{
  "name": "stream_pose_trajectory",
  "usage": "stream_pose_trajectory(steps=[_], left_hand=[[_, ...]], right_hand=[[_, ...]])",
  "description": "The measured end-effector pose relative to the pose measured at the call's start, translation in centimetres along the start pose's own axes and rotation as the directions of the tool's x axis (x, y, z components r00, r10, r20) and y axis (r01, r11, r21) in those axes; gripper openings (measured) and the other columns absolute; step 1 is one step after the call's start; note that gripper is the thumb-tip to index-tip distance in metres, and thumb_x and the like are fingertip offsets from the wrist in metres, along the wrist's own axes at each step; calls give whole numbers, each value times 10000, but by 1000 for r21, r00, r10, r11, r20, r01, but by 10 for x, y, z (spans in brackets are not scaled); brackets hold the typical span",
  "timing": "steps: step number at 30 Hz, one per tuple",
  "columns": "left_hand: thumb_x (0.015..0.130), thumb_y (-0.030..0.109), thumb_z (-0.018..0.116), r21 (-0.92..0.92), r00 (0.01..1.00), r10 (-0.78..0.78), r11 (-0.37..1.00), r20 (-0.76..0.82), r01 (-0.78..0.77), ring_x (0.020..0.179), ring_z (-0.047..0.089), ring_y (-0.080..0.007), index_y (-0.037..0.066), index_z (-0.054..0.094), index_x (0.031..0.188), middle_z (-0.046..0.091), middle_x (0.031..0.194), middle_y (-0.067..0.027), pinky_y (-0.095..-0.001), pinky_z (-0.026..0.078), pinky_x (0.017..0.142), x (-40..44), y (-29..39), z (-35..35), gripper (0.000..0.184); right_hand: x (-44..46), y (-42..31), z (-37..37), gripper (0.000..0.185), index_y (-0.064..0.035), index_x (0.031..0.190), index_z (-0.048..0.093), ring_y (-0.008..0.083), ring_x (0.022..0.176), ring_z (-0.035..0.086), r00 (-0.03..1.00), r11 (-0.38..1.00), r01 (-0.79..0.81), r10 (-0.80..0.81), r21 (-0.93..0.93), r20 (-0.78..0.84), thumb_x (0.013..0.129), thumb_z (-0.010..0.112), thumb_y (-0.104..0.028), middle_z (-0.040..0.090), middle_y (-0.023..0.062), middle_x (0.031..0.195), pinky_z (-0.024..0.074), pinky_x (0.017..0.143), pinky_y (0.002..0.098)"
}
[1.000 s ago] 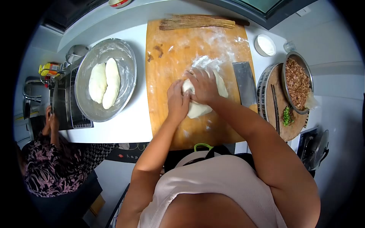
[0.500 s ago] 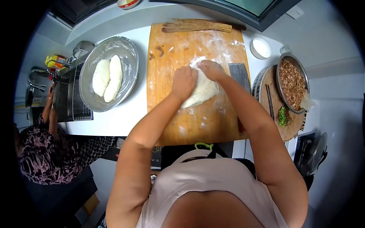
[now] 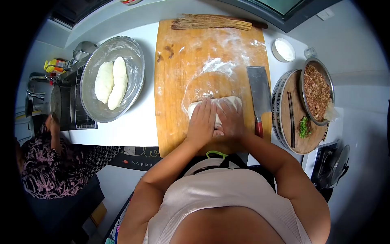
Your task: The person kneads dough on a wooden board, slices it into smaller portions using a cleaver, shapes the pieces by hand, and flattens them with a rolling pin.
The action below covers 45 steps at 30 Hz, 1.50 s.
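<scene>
Soft dough under two flat hands near the board's close edge

In the head view, we have the dough (image 3: 192, 109) on the floured wooden board (image 3: 174, 81), towards the edge nearest our body. Our left hand (image 3: 203, 120) and right hand (image 3: 231, 118) lie side by side on top, palms down, fingers extended and slightly spread, pressing rather than gripping. The dough shows beyond the fingertips and between the hands.

We judge it soft, stretchy and moderately heavy, likely to yield under the palms and perhaps tear if pulled thin. Flour should keep it from sticking, though it may let the piece slide. Broad palms suit pressing; for lifting, we would support it from beneath at both ends rather than pinch an edge.

A cleaver (image 3: 258, 87) lies flat to the right of the dough, its red handle towards us. To our left, a metal basin (image 3: 134, 89) holds two long dough pieces (image 3: 119, 83). Further right, chopsticks (image 3: 291, 118) and chopped greens (image 3: 304, 127) rest on a round board (image 3: 284, 126), beside a bowl of minced filling (image 3: 317, 87). Another person (image 3: 53, 171) stands at the far left.

For writing, we can read "happy" on the dark mat (image 3: 126, 162), below partly hidden looping script. The round board's pale band (image 3: 277, 107) carries dark Chinese characters, too small to read surely. The yellow package (image 3: 50, 65) shows no legible brand.
</scene>
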<state>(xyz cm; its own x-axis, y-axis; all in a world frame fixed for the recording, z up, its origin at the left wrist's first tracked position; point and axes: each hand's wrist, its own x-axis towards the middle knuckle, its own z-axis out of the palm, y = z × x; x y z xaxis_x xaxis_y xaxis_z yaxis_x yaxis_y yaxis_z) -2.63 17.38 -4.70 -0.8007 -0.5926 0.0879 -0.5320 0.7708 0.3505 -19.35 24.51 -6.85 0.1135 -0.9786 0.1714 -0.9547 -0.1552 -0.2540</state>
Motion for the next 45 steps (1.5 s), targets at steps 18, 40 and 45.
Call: stream_pose_trajectory(steps=[18,40,45], left_hand=[[837,610,621,157,968,-150,980,201,119,1068,549,-311,39,609,1152,632,1101,-128,-447,402,957,198,-126,-13,651],[638,431,800,73,987,13,997,-162,-2,1395,307,-443,75,399,1443,337,1510,-221,-639,169,1131,35,-63,40,967],[709,465,757,141,993,-19,989,-120,36,1342,391,-355,89,429,1439,440,1424,-193,-563,216,1138,123,-104,17,884]], right_hand=[[200,111,22,463,-170,1222,632,295,1103,560,836,843,-531,506,82,213,948,515,-525,626,124,1144,395,996,467],[36,5,50,835,-189,1468,423,347,1376,368,978,985,-167,159,-47,-138,734,751,-417,411,120,1488,209,1089,628],[120,54,49,800,-188,1448,442,332,1346,394,960,985,-173,165,-17,-227,743,746,-415,451,122,1433,237,1070,617]])
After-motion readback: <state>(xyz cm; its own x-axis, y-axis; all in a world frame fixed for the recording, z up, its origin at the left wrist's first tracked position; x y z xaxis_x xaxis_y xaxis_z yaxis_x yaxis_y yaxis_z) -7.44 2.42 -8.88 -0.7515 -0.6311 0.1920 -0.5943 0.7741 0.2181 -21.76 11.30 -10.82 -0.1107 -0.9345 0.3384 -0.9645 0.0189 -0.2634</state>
